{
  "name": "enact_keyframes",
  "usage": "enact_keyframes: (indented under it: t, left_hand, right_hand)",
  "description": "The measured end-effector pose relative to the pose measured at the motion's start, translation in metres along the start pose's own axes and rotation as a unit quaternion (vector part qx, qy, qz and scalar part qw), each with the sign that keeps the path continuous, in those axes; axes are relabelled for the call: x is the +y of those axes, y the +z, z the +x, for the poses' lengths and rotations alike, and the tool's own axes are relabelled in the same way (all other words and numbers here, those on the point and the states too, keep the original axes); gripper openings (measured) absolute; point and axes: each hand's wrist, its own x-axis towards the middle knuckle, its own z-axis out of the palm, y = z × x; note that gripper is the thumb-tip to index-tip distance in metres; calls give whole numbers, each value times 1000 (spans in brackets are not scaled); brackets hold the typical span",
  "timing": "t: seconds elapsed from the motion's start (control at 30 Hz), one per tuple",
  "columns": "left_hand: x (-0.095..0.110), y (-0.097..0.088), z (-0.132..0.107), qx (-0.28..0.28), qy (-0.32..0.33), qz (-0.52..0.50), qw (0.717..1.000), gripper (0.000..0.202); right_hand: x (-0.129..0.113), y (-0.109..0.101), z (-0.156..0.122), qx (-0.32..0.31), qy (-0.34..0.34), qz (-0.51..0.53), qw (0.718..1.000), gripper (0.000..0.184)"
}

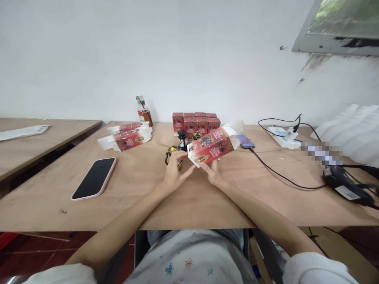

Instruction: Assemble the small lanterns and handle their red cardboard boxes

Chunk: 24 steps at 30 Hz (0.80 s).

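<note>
A red printed carton is held tilted above the table, with white flaps standing open at its right end. My right hand grips it from underneath, thumb on the near side and the other fingers partly hidden. At the carton's left end, my left hand has its fingers and thumb around the edge. Just behind my left hand stand a small black lantern-like ornament and a gold-and-black one. Another gold-topped piece shows behind the carton.
Several closed red boxes stand stacked near the wall. Opened cartons lie at the left, with a phone in front of them. A bottle is by the wall. Cables, a power strip and a black device occupy the right.
</note>
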Motion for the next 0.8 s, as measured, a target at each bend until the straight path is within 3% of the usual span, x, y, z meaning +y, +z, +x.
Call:
enact_keyframes:
  t: [0.13,0.5,0.8]
  left_hand:
    - [3,2,-2,-6,-40,-15,999,37]
    - [-2,-1,-5,-27,-65,32,997,42]
    - [-1,2,-9,-51,-122,19,991,41]
  right_hand:
    - [2,-2,1,-11,6,1,1000,42]
    - [-2,0,1,-11,-36,-10,999,44]
    - [8,-6,4,27,-58,-80,995,60]
